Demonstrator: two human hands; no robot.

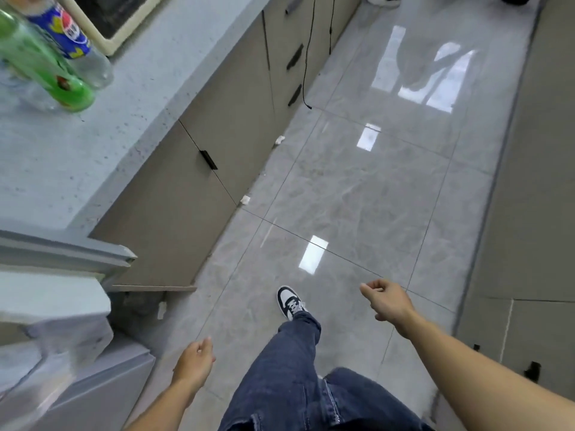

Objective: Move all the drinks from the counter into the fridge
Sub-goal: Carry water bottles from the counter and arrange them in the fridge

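Observation:
Several drinks stand on the speckled grey counter (93, 144) at the top left: a green bottle (46, 70), a clear bottle with a blue Pepsi label (70, 32) and part of a clear bottle behind the green one. The grey fridge (71, 381) fills the bottom left, blurred. My left hand (194, 363) hangs low beside the fridge, fingers loosely curled, holding nothing. My right hand (387, 300) is out over the floor, fingers loosely curled, also empty. Both hands are far from the bottles.
Brown cabinet doors (199, 169) with black handles run under the counter. The glossy grey tile floor (357, 188) stretches ahead, with my leg and a black-and-white shoe (291, 301) stepping forward. A black cable (306, 57) hangs down the cabinets. Another person's feet show at the top edge.

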